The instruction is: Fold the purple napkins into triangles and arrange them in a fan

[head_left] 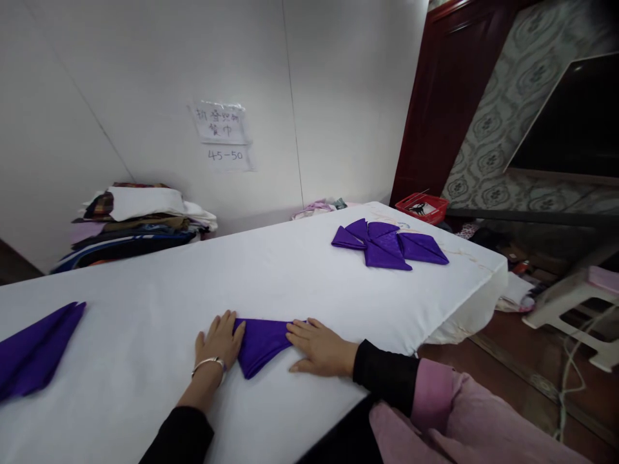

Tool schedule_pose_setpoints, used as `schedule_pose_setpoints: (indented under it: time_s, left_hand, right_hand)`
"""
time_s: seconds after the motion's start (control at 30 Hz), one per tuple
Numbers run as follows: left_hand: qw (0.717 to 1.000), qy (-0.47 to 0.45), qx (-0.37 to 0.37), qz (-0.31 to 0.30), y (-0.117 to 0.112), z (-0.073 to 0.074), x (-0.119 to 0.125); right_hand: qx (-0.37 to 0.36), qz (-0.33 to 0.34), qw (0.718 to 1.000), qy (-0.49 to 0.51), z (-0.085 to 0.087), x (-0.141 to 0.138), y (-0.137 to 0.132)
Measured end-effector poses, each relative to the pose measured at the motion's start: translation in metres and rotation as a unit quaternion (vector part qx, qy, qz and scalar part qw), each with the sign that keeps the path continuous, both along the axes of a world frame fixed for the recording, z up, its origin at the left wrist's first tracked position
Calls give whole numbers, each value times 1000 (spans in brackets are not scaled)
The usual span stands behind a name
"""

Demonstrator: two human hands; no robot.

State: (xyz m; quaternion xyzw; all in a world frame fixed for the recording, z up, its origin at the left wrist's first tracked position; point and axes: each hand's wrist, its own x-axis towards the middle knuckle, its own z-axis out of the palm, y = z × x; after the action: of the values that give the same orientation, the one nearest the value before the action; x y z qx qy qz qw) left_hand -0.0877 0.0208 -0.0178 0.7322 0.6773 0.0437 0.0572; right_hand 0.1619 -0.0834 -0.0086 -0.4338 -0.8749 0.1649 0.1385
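A purple cloth napkin (264, 345), folded into a roughly triangular shape, lies on the white-covered table (159, 335) in front of me. My left hand (220, 341) rests flat over its left edge, with the fingers stretched out. On the opposite side, my right hand (322, 348) lies palm down with its fingertips on the napkin's right corner. Further back to the right, several folded purple napkins (384, 245) overlap in a group. Another purple cloth (41, 351) lies at the left, partly cut off by the frame edge.
Behind the table's far left edge is a pile of clothes (140, 219). A red basket (423, 207) stands past the far right corner. Handwritten paper signs (222, 135) hang on the wall. A white stool (580, 316) stands on the floor at right.
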Motion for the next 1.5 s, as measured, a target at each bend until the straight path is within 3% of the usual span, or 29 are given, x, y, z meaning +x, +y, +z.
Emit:
schedule_pose_setpoints:
  time_s: [0.17, 0.37, 0.7, 0.83, 0.97, 1.17, 1.27, 1.5]
  left_hand:
    - [999, -12, 15, 44, 7, 6, 2]
    - [997, -26, 43, 61, 13, 7, 1]
    - [982, -178, 43, 39, 15, 10, -4]
    - [947, -309, 61, 61, 11, 9, -2]
    - [884, -450, 64, 109, 7, 14, 3]
    - [811, -568, 58, 126, 2, 24, 11]
    - [794, -593, 55, 122, -1, 27, 12]
    - [770, -628, 47, 97, 2, 20, 7]
  right_hand:
    - [27, -21, 999, 9, 1, 8, -5]
    - [52, -45, 998, -1, 14, 11, -2]
    - [38, -88, 993, -65, 31, -10, 45]
    - [23, -99, 992, -73, 27, -15, 55]
    - [5, -104, 994, -32, 25, -19, 62]
    - [-179, -82, 974, 111, 28, -32, 85]
    - [-252, -74, 948, 180, 30, -38, 98]
    - [-256, -39, 945, 200, 27, -51, 114]
